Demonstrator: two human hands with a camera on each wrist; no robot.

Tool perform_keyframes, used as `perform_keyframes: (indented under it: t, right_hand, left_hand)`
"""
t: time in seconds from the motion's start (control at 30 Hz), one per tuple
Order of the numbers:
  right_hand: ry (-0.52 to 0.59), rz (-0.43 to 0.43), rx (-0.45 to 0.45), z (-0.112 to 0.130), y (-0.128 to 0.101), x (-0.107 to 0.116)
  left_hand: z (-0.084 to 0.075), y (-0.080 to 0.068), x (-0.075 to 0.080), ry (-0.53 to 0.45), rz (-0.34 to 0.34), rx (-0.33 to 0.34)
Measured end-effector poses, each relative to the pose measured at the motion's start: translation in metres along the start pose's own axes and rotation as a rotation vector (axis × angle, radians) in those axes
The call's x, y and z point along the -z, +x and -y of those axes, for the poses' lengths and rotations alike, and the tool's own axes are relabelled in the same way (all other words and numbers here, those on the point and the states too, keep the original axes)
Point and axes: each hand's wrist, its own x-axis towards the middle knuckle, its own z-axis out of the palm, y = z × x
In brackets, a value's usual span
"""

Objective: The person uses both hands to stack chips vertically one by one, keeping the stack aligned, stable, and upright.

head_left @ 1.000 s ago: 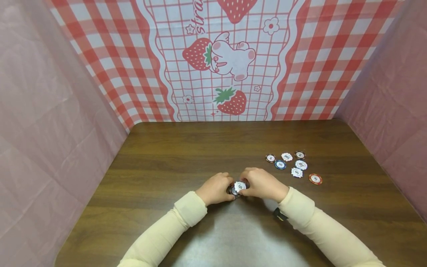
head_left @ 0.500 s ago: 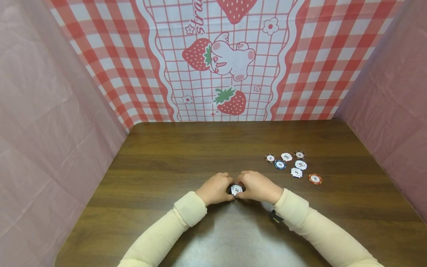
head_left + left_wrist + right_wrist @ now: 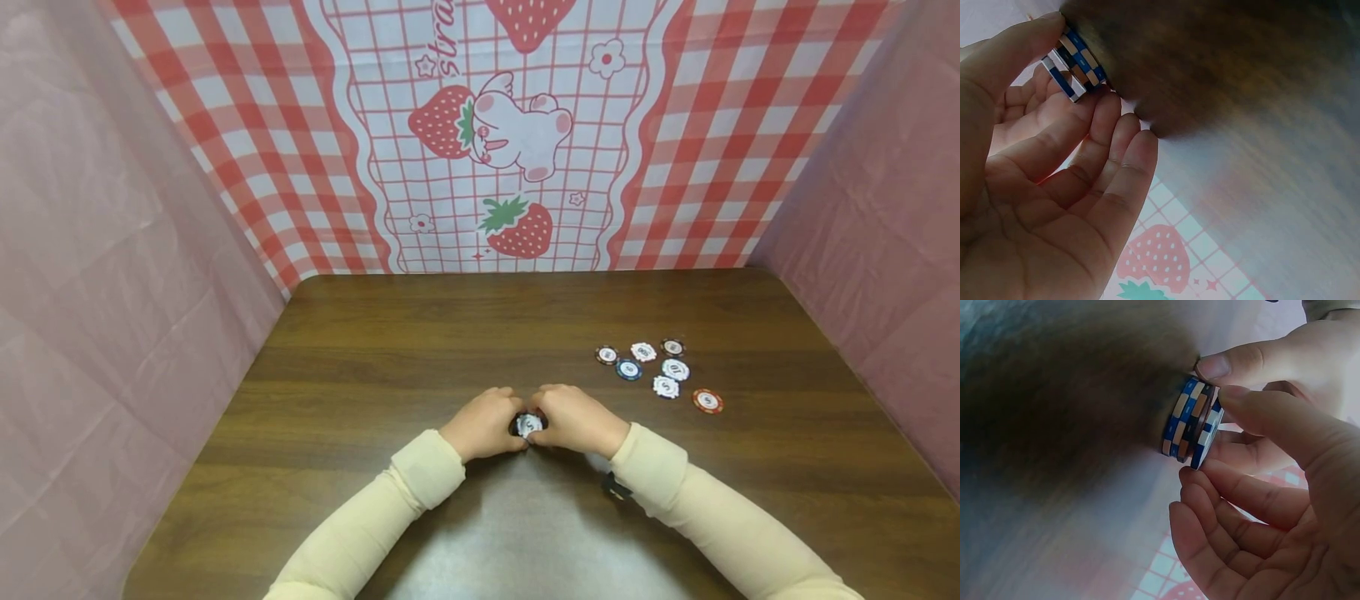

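Observation:
Near the middle of the dark wooden table (image 3: 420,350), both hands meet around a short stack of poker chips (image 3: 528,425) topped by a white chip. My left hand (image 3: 486,423) curls round the stack's left side. My right hand (image 3: 576,419) pinches it from the right. In the left wrist view the thumb and fingers (image 3: 1110,119) hold the blue-and-white edged chips (image 3: 1075,62). The right wrist view shows the right thumb (image 3: 1266,419) pressing the slightly tilted top chip of the stack (image 3: 1188,422), with the left thumb (image 3: 1235,362) touching it from above.
Several loose chips (image 3: 652,371), white, blue, dark and red, lie scattered on the table to the right of my hands. Pink sheets wall both sides, and a red checked strawberry cloth (image 3: 487,133) hangs at the back. A dark band sits at the right cuff (image 3: 615,487).
My right hand has slid a little left, bringing the white chip down onto the stack between both hands. The left hand has stayed put, and the loose chips have not moved.

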Motion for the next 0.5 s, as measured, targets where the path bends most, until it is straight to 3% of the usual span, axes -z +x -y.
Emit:
perform_keyframes:
  t: [0.5]
  right_hand:
    - [0.002, 0.017, -0.003, 0.0007, 0.0012, -0.0027]
  left_hand:
    - [-0.0003, -0.0009, 0.0007, -0.002, -0.017, -0.014]
